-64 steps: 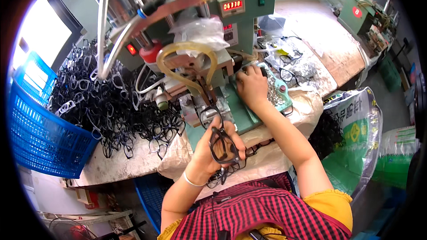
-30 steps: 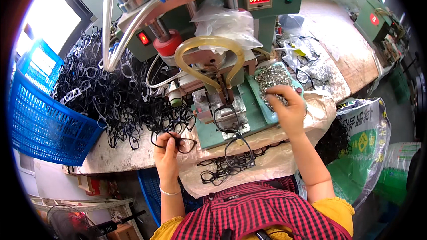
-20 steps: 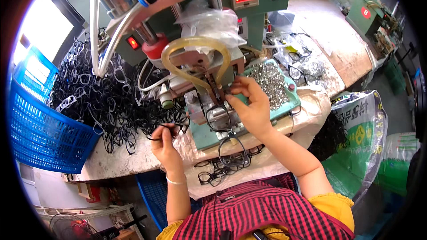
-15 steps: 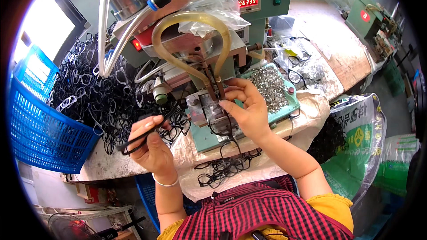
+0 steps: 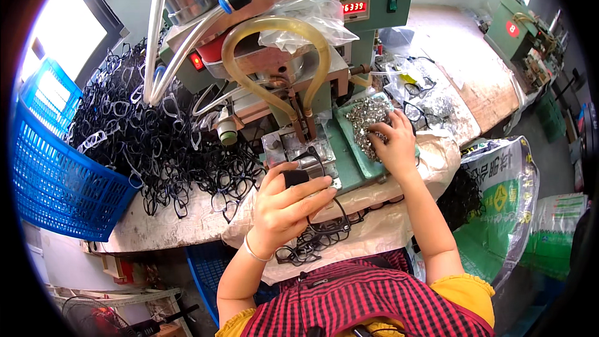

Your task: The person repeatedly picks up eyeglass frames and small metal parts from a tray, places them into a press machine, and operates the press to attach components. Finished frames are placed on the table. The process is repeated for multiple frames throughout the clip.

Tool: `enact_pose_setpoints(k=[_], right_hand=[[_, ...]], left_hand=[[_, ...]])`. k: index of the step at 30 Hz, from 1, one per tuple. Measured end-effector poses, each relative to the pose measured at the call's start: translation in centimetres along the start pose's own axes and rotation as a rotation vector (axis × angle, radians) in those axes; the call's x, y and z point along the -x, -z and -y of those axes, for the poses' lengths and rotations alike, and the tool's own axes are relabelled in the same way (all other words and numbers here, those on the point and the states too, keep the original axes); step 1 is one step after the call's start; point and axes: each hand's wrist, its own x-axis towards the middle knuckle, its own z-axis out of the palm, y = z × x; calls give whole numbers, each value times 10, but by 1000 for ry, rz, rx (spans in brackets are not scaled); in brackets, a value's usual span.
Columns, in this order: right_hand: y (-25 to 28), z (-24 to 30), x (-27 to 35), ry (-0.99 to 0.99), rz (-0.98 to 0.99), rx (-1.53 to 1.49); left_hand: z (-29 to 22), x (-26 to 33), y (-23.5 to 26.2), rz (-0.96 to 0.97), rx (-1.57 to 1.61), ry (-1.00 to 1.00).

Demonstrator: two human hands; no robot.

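My left hand (image 5: 290, 203) is closed around a black eyeglass frame (image 5: 311, 151), holding it at the front of the machine's metal fixture (image 5: 284, 142). A dark band or piece shows among its fingers; I cannot tell which. Farther right, my right hand (image 5: 396, 145) reaches over a green tray (image 5: 369, 168), its bent fingers at a heap of small shiny metal parts (image 5: 367, 120). Thumb and forefinger are drawn together there, but anything between them is too small to make out. Two brown prongs (image 5: 302, 123) of the machine point down above the fixture.
A tangled heap of black eyeglass frames (image 5: 137, 125) covers the table's left, beside a tilted blue basket (image 5: 68, 175). More frames (image 5: 306, 248) lie on brown paper before me. A yellowish hose (image 5: 274, 24) loops in front of the press. A printed sack (image 5: 493, 200) stands at right.
My right hand has left the fixture and moved right to the metal parts. My left hand has come from the left to the fixture with a black eyeglass frame.
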Motion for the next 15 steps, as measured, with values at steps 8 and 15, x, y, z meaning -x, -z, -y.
enact_pose_setpoints(k=[8,15], right_hand=[[-10,15,-8,273,55,-144],[-23,-16,-37,167,-190,-172]], left_hand=[[-3,-3,3,40,0,54],[-22,55,-1,-138,-139,178]])
